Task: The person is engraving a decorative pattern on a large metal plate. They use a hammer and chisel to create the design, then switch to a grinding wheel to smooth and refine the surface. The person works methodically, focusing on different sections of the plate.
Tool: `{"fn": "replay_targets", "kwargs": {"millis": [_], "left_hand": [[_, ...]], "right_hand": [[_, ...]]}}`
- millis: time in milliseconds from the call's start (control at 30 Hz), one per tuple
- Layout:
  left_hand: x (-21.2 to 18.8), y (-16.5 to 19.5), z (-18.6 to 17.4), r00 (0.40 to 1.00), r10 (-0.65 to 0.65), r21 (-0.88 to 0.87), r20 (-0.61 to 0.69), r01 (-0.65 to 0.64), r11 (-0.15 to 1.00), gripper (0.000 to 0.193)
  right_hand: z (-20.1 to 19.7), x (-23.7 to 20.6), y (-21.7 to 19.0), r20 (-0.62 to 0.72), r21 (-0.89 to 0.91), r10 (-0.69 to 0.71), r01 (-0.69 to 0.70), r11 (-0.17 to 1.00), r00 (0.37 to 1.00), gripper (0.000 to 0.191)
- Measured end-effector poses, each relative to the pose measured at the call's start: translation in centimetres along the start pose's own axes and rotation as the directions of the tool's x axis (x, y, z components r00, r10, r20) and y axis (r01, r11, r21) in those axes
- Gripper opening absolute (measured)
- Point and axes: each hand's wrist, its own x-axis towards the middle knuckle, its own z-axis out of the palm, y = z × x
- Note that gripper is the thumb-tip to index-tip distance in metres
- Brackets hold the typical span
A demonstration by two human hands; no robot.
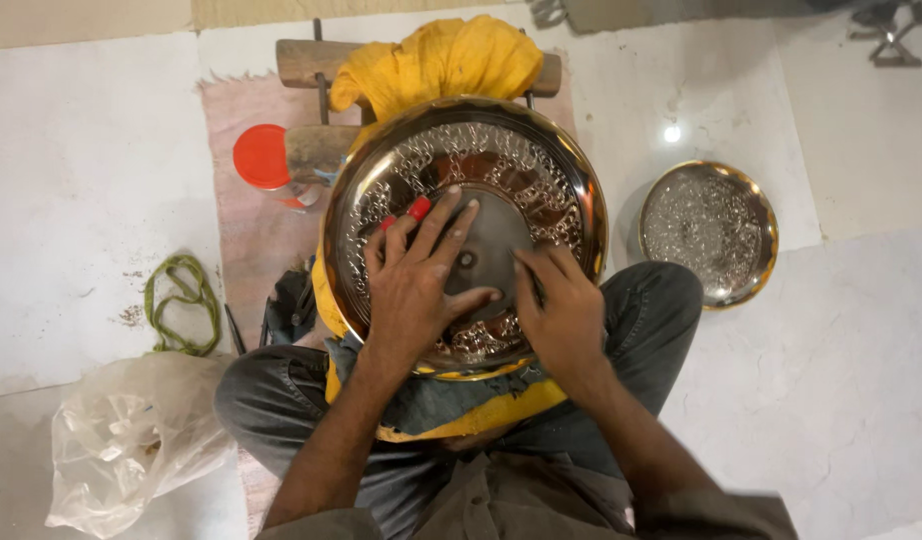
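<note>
Fingers of the left hand lie spread flat on the smooth centre of a large round metal tray — palm down, pressing rather than clasping, with a small red piece showing at the fingertips. The right hand rests beside it on the tray's lower right part, fingers curled inward; whether they pinch a tool I cannot tell. The tray is tilted toward the person, propped on the lap over a yellow and grey cloth, its embossed ring gleaming coppery and its rim golden. Both forearms come up from the bottom edge of the view, the knees in dark trousers spread to either side.

Behind the tray's far rim sits a bundle of yellow cloth on a wooden block, all on a pale pink mat laid over the white tiled floor. A jar with a round red lid stands on the mat near the tray's left rim. A smaller embossed silver plate with a golden rim lies on the floor just right of the tray. Toward the floor's left edge lies a loop of green cord, and near the bottom left corner a crumpled clear plastic bag.
</note>
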Motion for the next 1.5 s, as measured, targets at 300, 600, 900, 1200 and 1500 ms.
{"fn": "replay_targets", "kwargs": {"millis": [300, 600, 900, 1200, 1500], "left_hand": [[-0.1, -0.2, 0.1, 1.0, 0.001, 0.024, 0.03, -0.002, 1.0, 0.104], [-0.1, 0.0, -0.2, 0.999, -0.01, 0.018, 0.032, 0.009, 1.0, 0.103], [-0.2, -0.1, -0.2, 1.0, -0.006, 0.015, 0.03, 0.006, 1.0, 0.102], [-0.2, -0.1, -0.2, 1.0, -0.005, 0.003, 0.012, 0.005, 1.0, 0.103], [0.1, -0.3, 0.2, 1.0, 0.002, 0.021, -0.012, -0.002, 1.0, 0.105]], "right_hand": [[0.1, -0.3, 0.3, -0.037, 0.025, -0.042, 0.043, 0.999, 0.998, 0.017], [0.0, -0.2, 0.3, 0.0, 0.004, -0.044, 0.044, 0.999, 0.999, 0.018], [-0.1, 0.0, -0.2, -0.044, 0.033, -0.049, 0.051, 0.998, 0.998, 0.017], [-0.4, 0.4, -0.4, 0.022, -0.036, -0.023, 0.024, 0.999, 0.999, 0.017], [-1.0, 0.4, -1.2, 0.014, 0.058, 0.044, -0.044, 0.997, 0.999, 0.014]]}}
